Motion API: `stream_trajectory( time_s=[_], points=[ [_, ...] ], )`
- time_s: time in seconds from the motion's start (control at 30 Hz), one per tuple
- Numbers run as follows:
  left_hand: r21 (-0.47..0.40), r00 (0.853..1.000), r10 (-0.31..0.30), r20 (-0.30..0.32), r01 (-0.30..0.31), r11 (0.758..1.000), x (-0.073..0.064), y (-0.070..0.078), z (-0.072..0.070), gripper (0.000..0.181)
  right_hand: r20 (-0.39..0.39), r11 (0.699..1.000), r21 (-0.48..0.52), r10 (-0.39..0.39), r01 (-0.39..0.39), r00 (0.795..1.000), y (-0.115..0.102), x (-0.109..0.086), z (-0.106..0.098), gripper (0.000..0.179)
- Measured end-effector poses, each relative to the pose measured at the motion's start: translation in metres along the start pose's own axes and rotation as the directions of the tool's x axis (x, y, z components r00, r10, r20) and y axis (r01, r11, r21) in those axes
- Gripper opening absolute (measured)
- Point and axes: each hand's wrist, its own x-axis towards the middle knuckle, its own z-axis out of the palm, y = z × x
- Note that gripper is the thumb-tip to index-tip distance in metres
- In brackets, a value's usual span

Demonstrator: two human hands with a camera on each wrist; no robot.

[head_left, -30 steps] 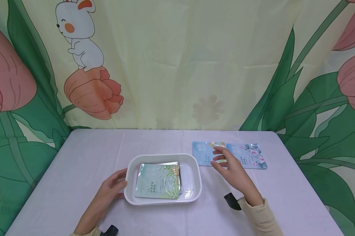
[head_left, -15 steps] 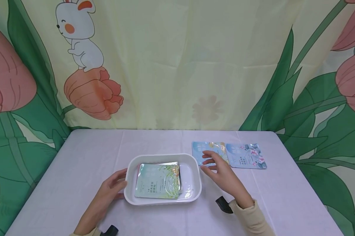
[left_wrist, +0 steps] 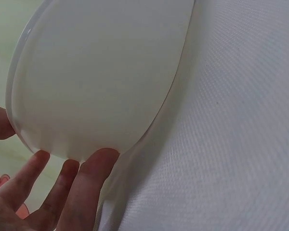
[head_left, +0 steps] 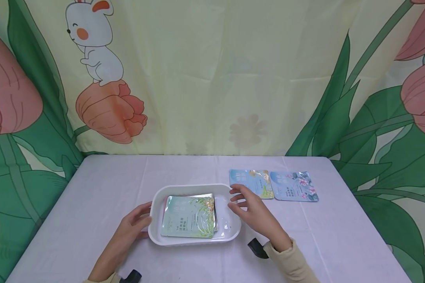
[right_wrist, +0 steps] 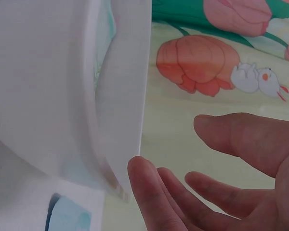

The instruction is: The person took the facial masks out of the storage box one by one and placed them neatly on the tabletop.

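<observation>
A white plastic tray [head_left: 226, 230] sits near the middle of the table. Inside lie stacked flat sachets, the top one a pale green sachet [head_left: 187, 217] with a leaf print. My left hand [head_left: 129, 226] rests with its fingertips against the tray's left end; in the left wrist view, extended fingers [left_wrist: 86, 192] touch the outer wall. My right hand [head_left: 253, 210] is at the tray's right end, fingers spread with nothing between them. In the right wrist view, its fingertips [right_wrist: 140, 168] are close to the rim; whether they touch it I cannot tell.
Behind the right hand, a light blue sachet [head_left: 249, 181] and a blue floral sachet [head_left: 294, 186] lie side by side on the white-covered table [head_left: 103, 184]. A printed curtain [head_left: 198, 78] with tulips and a rabbit hangs at the table's back edge.
My right hand has moved left and slightly nearer, from over the blue sachets to the tray's right end. The left hand, tray and sachets stay where they were.
</observation>
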Motion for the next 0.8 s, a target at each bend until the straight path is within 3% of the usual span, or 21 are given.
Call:
stream_trajectory(
  time_s=[0.8],
  points=[
    [0.006,1.000,-0.005,-0.004,0.005,1.000,0.000,0.002,0.000,0.055,0.154,0.995,0.009,-0.096,0.096,0.983,-0.006,0.006,0.036,0.048]
  ],
)
